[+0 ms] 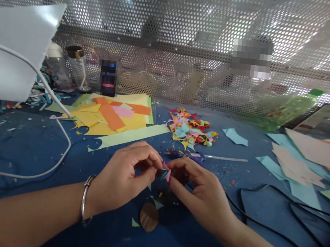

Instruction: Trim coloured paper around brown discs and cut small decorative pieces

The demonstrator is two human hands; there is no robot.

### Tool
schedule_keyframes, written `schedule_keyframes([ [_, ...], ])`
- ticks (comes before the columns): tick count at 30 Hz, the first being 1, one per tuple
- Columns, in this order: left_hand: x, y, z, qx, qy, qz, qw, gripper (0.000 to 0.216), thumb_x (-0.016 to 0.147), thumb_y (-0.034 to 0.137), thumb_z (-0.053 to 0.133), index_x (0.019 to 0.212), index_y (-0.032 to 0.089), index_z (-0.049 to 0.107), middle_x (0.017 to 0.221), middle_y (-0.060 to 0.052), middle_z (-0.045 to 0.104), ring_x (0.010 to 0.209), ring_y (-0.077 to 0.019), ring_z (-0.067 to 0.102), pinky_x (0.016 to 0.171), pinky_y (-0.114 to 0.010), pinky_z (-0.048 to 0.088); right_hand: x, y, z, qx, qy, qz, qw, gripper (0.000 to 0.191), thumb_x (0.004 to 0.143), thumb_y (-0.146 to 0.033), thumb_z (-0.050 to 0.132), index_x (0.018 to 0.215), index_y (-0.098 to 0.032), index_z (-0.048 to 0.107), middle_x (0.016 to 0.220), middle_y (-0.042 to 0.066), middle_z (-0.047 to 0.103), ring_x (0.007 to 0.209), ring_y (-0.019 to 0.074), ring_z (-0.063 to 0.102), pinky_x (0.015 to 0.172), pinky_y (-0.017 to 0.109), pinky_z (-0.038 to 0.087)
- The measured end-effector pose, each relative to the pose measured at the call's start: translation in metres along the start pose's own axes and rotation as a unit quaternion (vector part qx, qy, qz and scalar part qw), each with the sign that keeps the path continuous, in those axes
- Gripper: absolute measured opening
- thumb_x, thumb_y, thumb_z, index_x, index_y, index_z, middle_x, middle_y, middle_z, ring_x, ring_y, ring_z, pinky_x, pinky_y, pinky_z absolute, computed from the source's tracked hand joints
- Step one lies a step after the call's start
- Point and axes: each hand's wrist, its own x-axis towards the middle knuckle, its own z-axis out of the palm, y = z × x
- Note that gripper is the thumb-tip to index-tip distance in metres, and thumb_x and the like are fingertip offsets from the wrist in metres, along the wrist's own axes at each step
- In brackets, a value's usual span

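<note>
Both my hands meet over the blue table (86, 226), pinching one small folded paper piece (165, 174) in pink and teal between the fingertips. My left hand (124, 180) wears a metal bangle on the wrist, and its thumb and forefinger are closed on the piece's left side. Closed on the right side are the fingers of my right hand (197, 191). A round brown disc (149, 217) lies on the table just below the hands, with small paper scraps about it.
A pile of small folded coloured pieces (191, 130) lies behind the hands. Yellow, orange and green sheets (114, 117) are stacked at back left; pale blue and beige sheets (301, 164) at right. White cable (62, 127) left, black cable (261, 223) right. Perforated metal screen (175, 40) behind, with jars and a green bottle (293, 109).
</note>
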Motion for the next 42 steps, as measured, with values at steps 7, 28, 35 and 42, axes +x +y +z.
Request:
schedule_keyframes([
  [7, -0.003, -0.001, 0.002, -0.017, 0.014, -0.021, 1.000, 0.004, 0.091, 0.021, 0.056, 0.087, 0.021, 0.055, 0.098, -0.004, 0.065, 0.085, -0.0154, 0.064, 0.072, -0.027, 0.055, 0.000, -0.001, 0.000, -0.002, 0.009, -0.003, 1.000, 0.008, 0.086, -0.023, 0.058, 0.090, -0.021, 0.064, 0.068, -0.002, 0.063, 0.054, 0.0106, 0.059, 0.051, 0.020, 0.052],
  [28, -0.004, 0.006, -0.003, 0.066, 0.012, 0.092, 0.993, 0.014, 0.086, 0.010, 0.059, 0.090, 0.022, 0.065, 0.102, -0.004, 0.071, 0.098, -0.0155, 0.065, 0.087, -0.031, 0.053, 0.001, -0.001, -0.001, -0.007, 0.032, -0.006, 0.999, 0.009, 0.084, -0.023, 0.057, 0.090, -0.020, 0.063, 0.069, -0.001, 0.064, 0.055, 0.0110, 0.059, 0.053, 0.022, 0.051],
  [35, -0.005, 0.004, -0.002, 0.066, 0.004, 0.081, 0.994, 0.013, 0.089, 0.012, 0.057, 0.094, 0.021, 0.065, 0.104, -0.004, 0.070, 0.101, -0.0146, 0.064, 0.089, -0.029, 0.053, 0.001, -0.001, -0.001, -0.003, 0.029, -0.006, 1.000, 0.008, 0.085, -0.024, 0.057, 0.090, -0.020, 0.063, 0.069, -0.001, 0.063, 0.055, 0.0110, 0.057, 0.053, 0.022, 0.050],
  [42, -0.005, 0.011, -0.002, 0.062, 0.006, 0.095, 0.994, 0.014, 0.083, 0.008, 0.058, 0.085, 0.022, 0.059, 0.101, -0.005, 0.069, 0.099, -0.0167, 0.065, 0.084, -0.029, 0.055, -0.001, 0.002, -0.001, 0.007, 0.021, 0.011, 1.000, 0.010, 0.086, -0.024, 0.056, 0.092, -0.019, 0.063, 0.070, 0.000, 0.064, 0.056, 0.0117, 0.059, 0.053, 0.022, 0.051],
])
